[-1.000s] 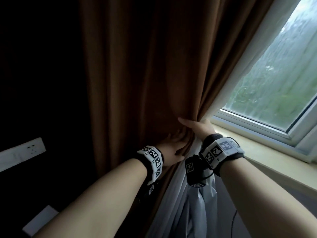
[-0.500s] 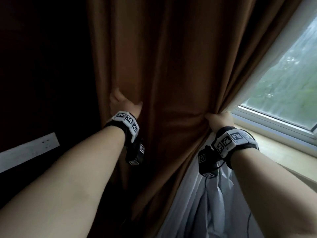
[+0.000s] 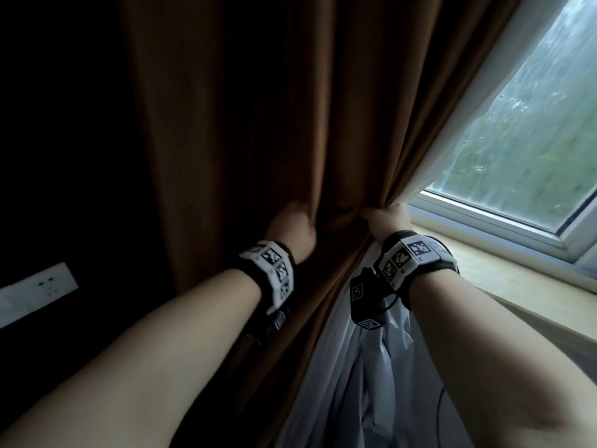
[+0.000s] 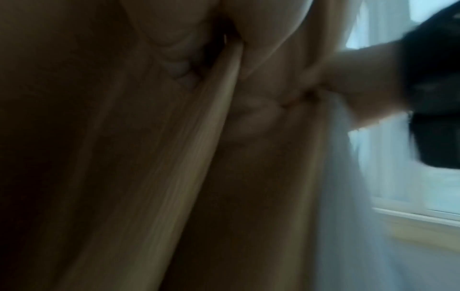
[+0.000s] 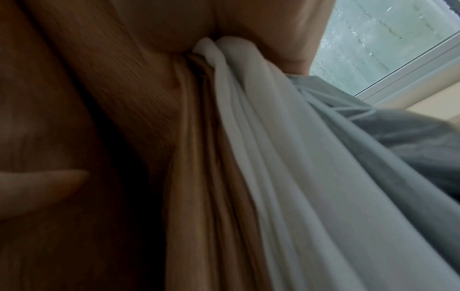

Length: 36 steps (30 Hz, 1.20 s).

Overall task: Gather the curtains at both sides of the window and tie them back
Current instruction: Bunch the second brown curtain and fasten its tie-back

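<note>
The brown curtain (image 3: pixel 258 124) is heavy, plain cloth in deep vertical folds, filling the head view from 12 o'clock down to center, pinched into a waist where both hands meet it. A white sheer curtain (image 3: pixel 365 367) lies behind it, w/ a strip showing along the brown edge at 1–2 o'clock and loose pale folds hanging at 5–6 o'clock below the wrists. The window (image 3: pixel 523 134) sits at 2–3 o'clock, its glass blurry green, w/ a pale sill (image 3: pixel 504 276) beneath.

The left hand (image 3: pixel 290 231) is pushed into the brown folds just left of center; the fingers are buried in cloth, and the blurred left wrist view suggests they probably curl round a fold, though that can't be told for sure. The right hand (image 3: pixel 387 218) grips the curtain's window-side edge; in the right wrist view, brown and sheer cloth are bunched together under the closed fingers (image 5: pixel 293 39).

A white wall socket plate (image 3: pixel 35 292) sits at 9 o'clock on the dark wall.

Vs. half a sec. ago: the left hand has come in from the curtain's far left edge to close beside the right hand, so the cloth between them is bunched much tighter. The right hand's grip looks unchanged.
</note>
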Each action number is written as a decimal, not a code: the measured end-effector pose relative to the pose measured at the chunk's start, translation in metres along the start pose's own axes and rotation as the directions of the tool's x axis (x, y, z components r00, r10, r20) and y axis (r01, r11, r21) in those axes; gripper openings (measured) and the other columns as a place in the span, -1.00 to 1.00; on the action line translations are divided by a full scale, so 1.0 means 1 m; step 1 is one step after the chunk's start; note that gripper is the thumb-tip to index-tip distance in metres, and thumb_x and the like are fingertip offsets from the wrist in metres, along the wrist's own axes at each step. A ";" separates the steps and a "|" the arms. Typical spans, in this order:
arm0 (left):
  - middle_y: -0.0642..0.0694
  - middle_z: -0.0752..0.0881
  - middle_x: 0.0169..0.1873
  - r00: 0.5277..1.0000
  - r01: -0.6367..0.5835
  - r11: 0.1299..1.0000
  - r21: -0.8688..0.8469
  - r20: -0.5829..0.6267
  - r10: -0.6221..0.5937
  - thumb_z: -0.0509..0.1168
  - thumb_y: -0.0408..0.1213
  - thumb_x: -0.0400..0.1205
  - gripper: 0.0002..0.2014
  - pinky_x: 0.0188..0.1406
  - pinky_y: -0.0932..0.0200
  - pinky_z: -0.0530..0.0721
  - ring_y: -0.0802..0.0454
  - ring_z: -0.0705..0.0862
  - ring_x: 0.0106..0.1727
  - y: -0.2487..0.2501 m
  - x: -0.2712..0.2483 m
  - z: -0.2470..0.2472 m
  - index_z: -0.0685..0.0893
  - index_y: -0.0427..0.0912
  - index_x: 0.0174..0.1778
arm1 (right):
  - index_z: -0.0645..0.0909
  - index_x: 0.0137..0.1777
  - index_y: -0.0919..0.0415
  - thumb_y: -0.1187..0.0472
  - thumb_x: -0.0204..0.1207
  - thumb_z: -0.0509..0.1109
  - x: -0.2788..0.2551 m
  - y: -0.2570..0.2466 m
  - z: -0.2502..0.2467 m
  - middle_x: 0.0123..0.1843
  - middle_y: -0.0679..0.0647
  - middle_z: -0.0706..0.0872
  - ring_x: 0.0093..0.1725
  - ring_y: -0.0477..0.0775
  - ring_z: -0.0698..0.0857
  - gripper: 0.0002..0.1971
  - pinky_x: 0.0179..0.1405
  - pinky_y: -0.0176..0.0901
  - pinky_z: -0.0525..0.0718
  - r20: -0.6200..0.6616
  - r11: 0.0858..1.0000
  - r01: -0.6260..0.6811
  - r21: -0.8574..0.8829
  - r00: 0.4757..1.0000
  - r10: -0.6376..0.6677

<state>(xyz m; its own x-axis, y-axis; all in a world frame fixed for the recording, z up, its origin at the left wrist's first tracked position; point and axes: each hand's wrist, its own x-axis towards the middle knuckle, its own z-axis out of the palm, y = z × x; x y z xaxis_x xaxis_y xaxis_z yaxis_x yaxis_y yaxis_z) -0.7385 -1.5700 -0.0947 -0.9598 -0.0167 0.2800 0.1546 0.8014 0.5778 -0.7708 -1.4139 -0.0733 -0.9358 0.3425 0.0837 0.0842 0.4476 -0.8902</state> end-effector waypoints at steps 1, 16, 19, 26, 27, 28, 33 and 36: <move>-0.30 0.52 0.31 0.997 -0.065 0.997 0.036 0.035 0.064 0.11 -0.34 0.66 -0.62 0.31 0.02 0.45 -0.28 0.53 0.31 0.006 -0.003 0.008 0.44 -0.30 0.41 | 0.54 0.30 0.26 0.24 0.32 0.42 -0.002 -0.001 -0.001 0.13 0.22 0.71 0.09 0.21 0.70 -0.51 0.08 -0.03 0.66 0.013 1.000 -0.006 0.008 1.000 0.006; -0.26 0.52 0.37 0.932 -0.312 0.927 0.206 0.254 0.258 0.17 -0.35 0.57 -0.43 0.43 0.02 0.39 -0.25 0.47 0.38 -0.004 -0.029 0.055 0.31 -0.14 0.55 | 0.58 0.30 0.23 -0.07 -0.06 0.71 -0.018 -0.003 0.004 0.12 0.06 0.75 0.03 0.05 0.75 -0.13 0.10 -0.11 0.69 0.201 0.989 -0.022 0.147 0.980 -0.008; -0.17 0.57 0.34 0.891 -0.434 0.805 0.403 0.322 0.319 0.17 -0.12 0.61 -0.48 0.40 -0.02 0.37 -0.19 0.46 0.39 -0.025 -0.024 0.040 0.35 -0.03 0.53 | 0.60 0.20 0.26 0.17 0.27 0.48 -0.017 -0.007 0.010 0.07 0.20 0.75 -0.02 0.20 0.73 -0.53 -0.04 -0.05 0.70 -0.005 0.999 -0.003 -0.043 1.000 0.003; -0.23 0.33 0.51 0.853 0.179 0.953 0.243 -0.521 -0.027 0.34 -0.16 0.45 -0.38 0.50 -0.16 0.22 -0.27 0.29 0.53 -0.112 -0.002 -0.048 0.41 -0.01 0.47 | 0.55 0.22 0.29 0.24 0.40 0.31 -0.024 -0.023 0.029 0.16 0.27 0.70 0.13 0.33 0.67 -0.63 -0.09 -0.10 0.53 0.013 0.990 0.022 -0.137 1.000 -0.020; -0.26 0.26 0.54 0.778 0.291 0.948 0.126 -0.608 -0.158 0.38 -0.14 0.42 -0.29 0.51 -0.17 0.21 -0.28 0.25 0.55 -0.120 0.000 -0.061 0.33 -0.03 0.52 | 0.54 0.22 0.29 0.24 0.40 0.30 -0.024 -0.023 0.032 0.17 0.28 0.69 0.13 0.33 0.67 -0.63 -0.07 -0.09 0.54 0.021 0.989 0.020 -0.148 1.000 -0.017; -0.26 0.21 0.57 0.715 0.375 0.927 0.001 -0.637 -0.289 0.41 -0.11 0.40 -0.20 0.53 -0.18 0.19 -0.27 0.20 0.58 -0.123 0.002 -0.075 0.24 -0.04 0.56 | 0.53 0.23 0.28 0.24 0.39 0.30 -0.023 -0.023 0.034 0.17 0.27 0.69 0.13 0.33 0.67 -0.62 -0.05 -0.08 0.56 0.022 0.988 0.016 -0.151 1.000 -0.013; -0.23 0.42 0.50 0.730 0.507 0.815 -0.281 -0.363 -0.580 0.40 0.21 0.34 0.02 0.48 -0.21 0.37 -0.29 0.43 0.48 -0.156 0.023 -0.114 -0.01 0.01 0.61 | 0.52 0.23 0.29 0.24 0.40 0.30 -0.021 -0.021 0.036 0.13 0.26 0.70 0.10 0.33 0.68 -0.62 -0.10 -0.09 0.54 0.028 0.990 0.012 -0.142 1.000 -0.009; -0.25 0.56 0.37 0.795 0.506 0.844 -0.176 -0.285 -0.536 0.31 0.17 0.45 -0.25 0.33 -0.14 0.55 -0.29 0.59 0.31 -0.163 0.029 -0.116 0.34 -0.18 0.48 | 0.49 0.25 0.33 0.23 0.39 0.31 -0.019 -0.019 0.036 0.12 0.28 0.71 0.09 0.34 0.69 -0.58 -0.05 -0.02 0.62 0.031 0.989 -0.002 -0.147 1.000 0.006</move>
<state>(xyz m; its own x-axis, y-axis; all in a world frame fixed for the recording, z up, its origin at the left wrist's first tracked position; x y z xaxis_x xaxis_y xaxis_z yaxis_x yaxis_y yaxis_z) -0.7644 -1.7704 -0.0922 -0.7790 -0.6131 0.1311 -0.3145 0.5629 0.7643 -0.7668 -1.4589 -0.0745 -0.9453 0.3198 0.0643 0.1354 0.5640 -0.8146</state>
